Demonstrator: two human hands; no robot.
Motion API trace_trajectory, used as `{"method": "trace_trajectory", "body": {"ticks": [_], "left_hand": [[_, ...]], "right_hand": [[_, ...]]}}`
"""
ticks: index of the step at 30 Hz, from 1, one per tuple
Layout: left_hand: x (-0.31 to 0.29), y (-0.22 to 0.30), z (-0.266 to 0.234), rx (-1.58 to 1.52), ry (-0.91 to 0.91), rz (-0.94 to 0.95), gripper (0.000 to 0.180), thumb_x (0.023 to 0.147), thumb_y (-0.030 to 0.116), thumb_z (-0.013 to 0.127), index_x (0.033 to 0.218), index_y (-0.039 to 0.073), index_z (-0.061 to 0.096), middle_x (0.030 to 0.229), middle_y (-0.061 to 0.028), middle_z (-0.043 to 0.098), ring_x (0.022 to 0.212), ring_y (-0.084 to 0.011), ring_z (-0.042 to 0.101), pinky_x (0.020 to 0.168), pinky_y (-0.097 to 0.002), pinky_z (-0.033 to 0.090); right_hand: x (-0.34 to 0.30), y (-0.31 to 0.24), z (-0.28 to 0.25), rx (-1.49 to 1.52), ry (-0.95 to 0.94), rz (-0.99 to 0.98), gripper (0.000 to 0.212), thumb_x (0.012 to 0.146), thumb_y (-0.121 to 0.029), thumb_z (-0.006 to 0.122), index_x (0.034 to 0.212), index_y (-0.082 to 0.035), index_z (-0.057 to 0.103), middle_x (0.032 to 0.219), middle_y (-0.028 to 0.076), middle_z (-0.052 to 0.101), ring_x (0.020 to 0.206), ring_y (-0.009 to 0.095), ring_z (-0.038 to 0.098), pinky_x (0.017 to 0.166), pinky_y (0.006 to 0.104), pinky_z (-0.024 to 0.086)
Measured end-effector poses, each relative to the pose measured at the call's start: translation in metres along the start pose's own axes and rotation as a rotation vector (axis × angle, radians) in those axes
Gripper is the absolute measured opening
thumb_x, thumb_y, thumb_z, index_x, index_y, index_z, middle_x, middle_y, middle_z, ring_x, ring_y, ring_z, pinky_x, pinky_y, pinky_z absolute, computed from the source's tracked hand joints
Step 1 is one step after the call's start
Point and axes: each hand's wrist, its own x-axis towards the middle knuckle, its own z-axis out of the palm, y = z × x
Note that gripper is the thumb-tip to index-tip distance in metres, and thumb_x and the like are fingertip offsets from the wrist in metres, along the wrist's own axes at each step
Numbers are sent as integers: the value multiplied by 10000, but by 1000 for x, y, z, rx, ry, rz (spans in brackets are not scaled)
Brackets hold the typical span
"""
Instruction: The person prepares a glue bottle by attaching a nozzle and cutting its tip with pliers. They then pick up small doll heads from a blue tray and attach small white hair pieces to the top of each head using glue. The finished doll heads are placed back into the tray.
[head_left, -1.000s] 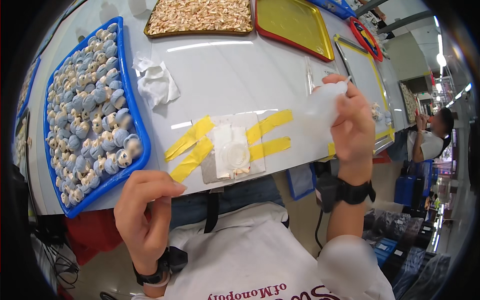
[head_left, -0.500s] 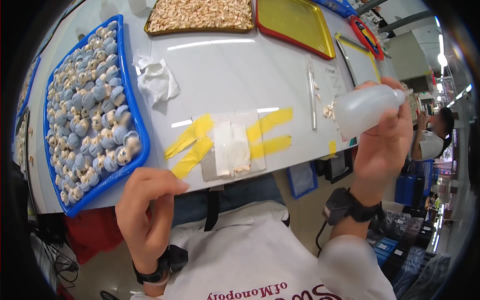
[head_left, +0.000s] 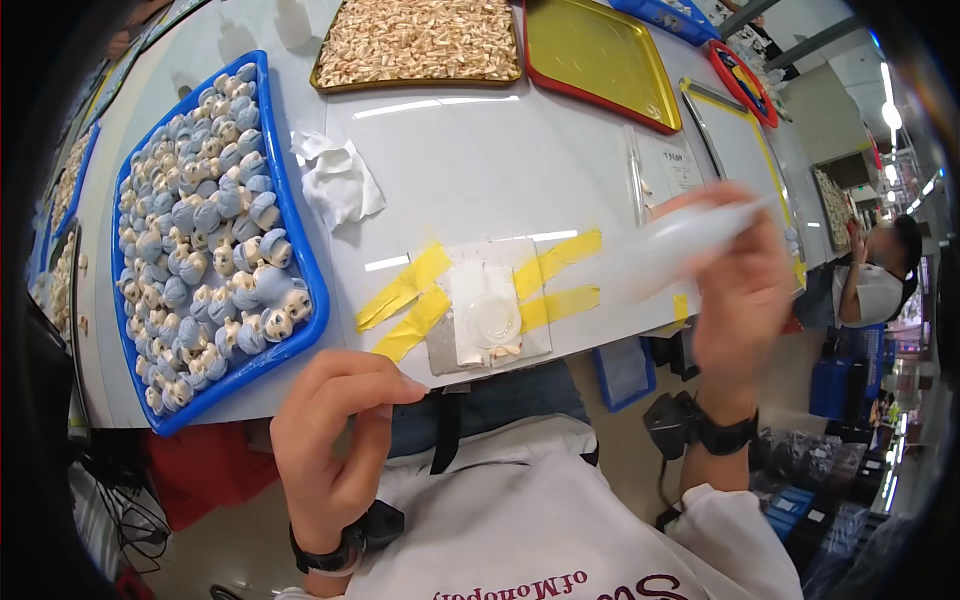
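Note:
A translucent white squeeze bottle, smeared by motion, is held nearly level in my right hand, above the right part of the table. At the table's front edge, my left hand is closed, with thumb and forefinger drawn together; whatever they may hold is hidden. Between the hands lies a grey plate fixed with yellow tape strips. On it are a white pad with a small round clear dish and a few small cream-coloured pieces near its front.
At left stands a blue tray of small doll heads with pale blue hair. A crumpled white tissue lies beside it. Along the back are a tray of cream pieces and a yellow tray with red rim. Another person sits at far right.
My right hand has swung the bottle lower and slightly left, over the table. My left hand has stayed closed by the front edge. The whole view has shifted a little.

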Motion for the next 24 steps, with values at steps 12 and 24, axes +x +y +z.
{"method": "trace_trajectory", "body": {"ticks": [12, 24], "left_hand": [[12, 12, 33, -567, -267, -62, 700, 745, 164, 730, 1299, -38, 353, 1223, -146, 493, 1075, -223, 524, 902, -336, 420], [5, 6, 29, -589, -404, -165, 458, 782, 145, 675, 1164, -16, 482, 1053, -134, 586, 920, -197, 583, 807, -282, 442]], "right_hand": [[-2, -16, 36, 188, -242, -66, 552, 664, -277, 799, 1033, -2, 495, 959, 177, 572, 906, 256, 592, 816, 351, 477], [10, -33, 12, -147, -425, -302, 392, 727, -369, 718, 798, 0, 606, 679, 78, 564, 589, 144, 508, 518, 239, 368]]}}
